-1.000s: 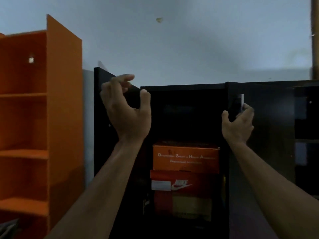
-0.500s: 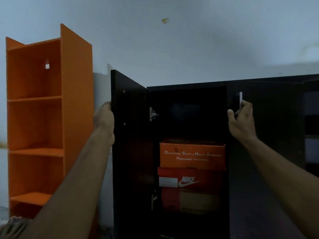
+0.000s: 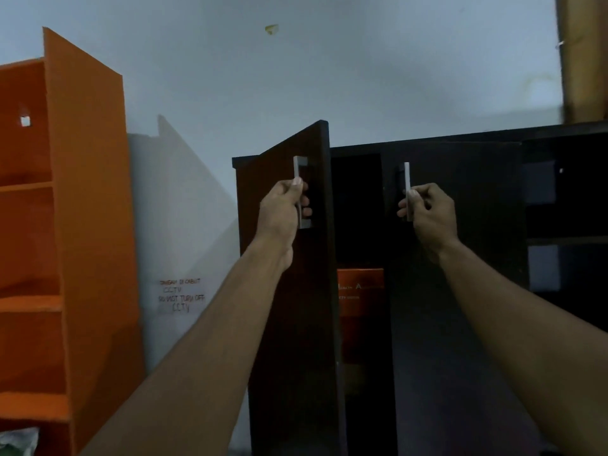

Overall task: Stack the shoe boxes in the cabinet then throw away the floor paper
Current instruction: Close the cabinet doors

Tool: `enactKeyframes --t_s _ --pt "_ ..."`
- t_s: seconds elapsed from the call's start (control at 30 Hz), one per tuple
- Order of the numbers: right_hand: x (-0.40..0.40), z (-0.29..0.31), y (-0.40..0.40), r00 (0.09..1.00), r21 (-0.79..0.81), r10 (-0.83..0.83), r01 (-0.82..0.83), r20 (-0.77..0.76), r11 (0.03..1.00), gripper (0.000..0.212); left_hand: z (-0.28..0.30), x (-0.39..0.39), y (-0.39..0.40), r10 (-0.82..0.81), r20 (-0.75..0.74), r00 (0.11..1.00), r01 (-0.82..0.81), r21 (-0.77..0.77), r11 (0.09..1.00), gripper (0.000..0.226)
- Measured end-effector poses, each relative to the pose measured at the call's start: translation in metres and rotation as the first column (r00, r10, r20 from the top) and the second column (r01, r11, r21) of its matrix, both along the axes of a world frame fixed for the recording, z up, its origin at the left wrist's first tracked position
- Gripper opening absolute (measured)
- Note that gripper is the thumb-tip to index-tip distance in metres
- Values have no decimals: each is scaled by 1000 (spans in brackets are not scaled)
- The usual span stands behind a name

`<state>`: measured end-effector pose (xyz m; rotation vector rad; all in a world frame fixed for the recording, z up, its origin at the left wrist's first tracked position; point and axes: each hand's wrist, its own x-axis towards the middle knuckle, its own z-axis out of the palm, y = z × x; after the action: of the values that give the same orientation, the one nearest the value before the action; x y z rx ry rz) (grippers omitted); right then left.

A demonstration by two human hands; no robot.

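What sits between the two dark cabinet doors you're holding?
In the head view, a narrow dark gap separates the left door and right door; through it shows part of an orange shoe box inside the cabinet.

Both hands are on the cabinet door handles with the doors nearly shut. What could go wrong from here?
1. The left hand's fingers wrap behind the left handle near the door edge; as the gap narrows they might get pinched.
2. The orange box shows in the gap; if it sits proud of the shelf, the doors may hit it.
3. The right hand grips the right handle; uneven closing could make the doors collide.
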<state>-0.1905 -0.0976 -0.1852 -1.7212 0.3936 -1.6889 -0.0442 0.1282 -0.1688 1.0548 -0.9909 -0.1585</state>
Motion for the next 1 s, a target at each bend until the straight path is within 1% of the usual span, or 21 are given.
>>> enactKeyframes --t_s 0.17,0.3,0.47,0.57,0.77,0.9,1.0 --pt "7 3 -8 999 36 20 -19 -41 999 10 -2 -7 -42 -40 42 998 39 12 999 25" --pt "16 3 -13 1000 62 21 -20 -19 998 17 0 -3 -64 -79 67 995 78 14 997 23" --pt "26 2 -18 1000 90 -6 8 -28 996 22 0 7 -85 -78 107 991 77 14 997 24" --pt "31 4 -20 999 102 -28 31 -39 994 23 0 12 -102 -66 98 993 64 18 998 23" --pt "43 6 -27 992 77 -116 119 -45 990 20 1 22 -134 -56 73 996 52 55 997 24" --pt "53 5 -36 986 56 -166 168 -30 984 18 1 32 -154 -93 42 995 88 106 990 21" --pt "60 4 -44 983 47 -185 185 -14 982 17 0 38 -167 -70 64 995 63 100 993 22"
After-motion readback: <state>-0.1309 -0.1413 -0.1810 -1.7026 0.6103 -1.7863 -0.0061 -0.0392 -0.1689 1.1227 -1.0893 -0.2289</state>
